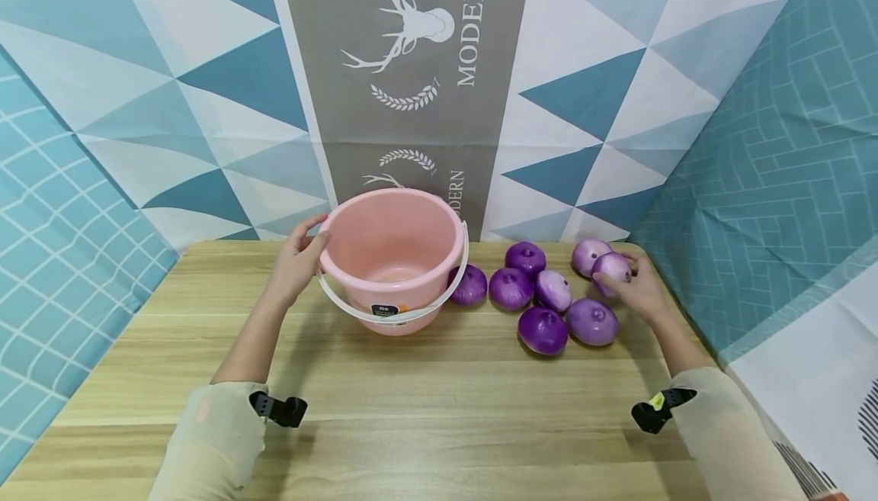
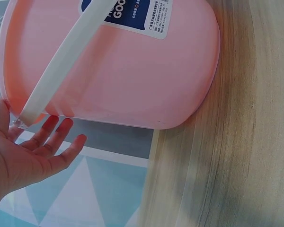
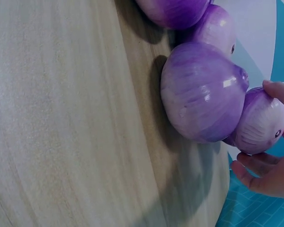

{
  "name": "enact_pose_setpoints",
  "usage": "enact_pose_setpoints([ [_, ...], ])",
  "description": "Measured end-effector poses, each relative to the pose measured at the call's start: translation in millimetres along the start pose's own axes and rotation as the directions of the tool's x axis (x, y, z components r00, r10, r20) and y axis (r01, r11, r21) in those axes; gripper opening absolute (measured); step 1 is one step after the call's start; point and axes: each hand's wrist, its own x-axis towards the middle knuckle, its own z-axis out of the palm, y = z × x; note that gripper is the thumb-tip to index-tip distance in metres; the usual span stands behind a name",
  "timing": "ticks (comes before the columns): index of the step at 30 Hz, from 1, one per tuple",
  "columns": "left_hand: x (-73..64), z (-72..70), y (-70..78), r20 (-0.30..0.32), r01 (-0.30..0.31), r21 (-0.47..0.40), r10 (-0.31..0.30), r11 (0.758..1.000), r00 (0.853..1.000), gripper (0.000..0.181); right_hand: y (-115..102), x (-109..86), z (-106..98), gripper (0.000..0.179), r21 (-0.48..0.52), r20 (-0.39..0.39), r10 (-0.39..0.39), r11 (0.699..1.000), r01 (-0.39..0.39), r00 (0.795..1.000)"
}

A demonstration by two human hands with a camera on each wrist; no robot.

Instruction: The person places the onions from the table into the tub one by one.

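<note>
A pink bucket (image 1: 392,299) with a white carrying handle (image 2: 61,61) stands upright towards the back of the table. My left hand (image 1: 297,263) grips its rim on the left side, close to where the handle attaches; in the left wrist view the other fingers (image 2: 61,153) spread along the outer wall. On the right, my right hand (image 1: 641,287) holds a pale purple onion (image 1: 612,268) between thumb and fingers. The right wrist view shows this onion (image 3: 260,124) behind a larger purple onion (image 3: 203,92). Inside, the bucket shows only its bare pink wall and bottom.
Several more onions cluster right of the bucket, among them a dark purple one (image 1: 543,331) in front and a pale one (image 1: 590,255) at the back. One onion (image 1: 469,285) sits beside the bucket, partly behind its handle. Patterned cloth (image 1: 583,104) hangs behind the wooden table (image 1: 439,417).
</note>
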Motion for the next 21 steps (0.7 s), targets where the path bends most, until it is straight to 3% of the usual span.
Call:
enact_pose_setpoints([
  [6, 0.7, 0.2, 0.2, -0.006, 0.006, 0.002, -0.006, 1.000, 1.000, 0.049, -12.6, -2.1, -1.7, 0.076, 0.027, -0.031, -0.010, 1.000, 0.011, 0.999],
  [13, -0.1, -1.0, 1.0, 0.003, 0.019, 0.001, -0.019, 1.000, 1.000, 0.049, -27.3, -4.7, -4.3, 0.087, 0.097, -0.007, 0.062, 0.993, -0.061, 0.998],
  [21, -11.1, -0.1, 24.8, 0.020, 0.035, -0.016, -0.035, 0.999, 0.999, 0.048, -40.6, -5.1, -6.0, 0.088, 0.135, -0.006, 0.066, 0.989, -0.064, 0.998],
])
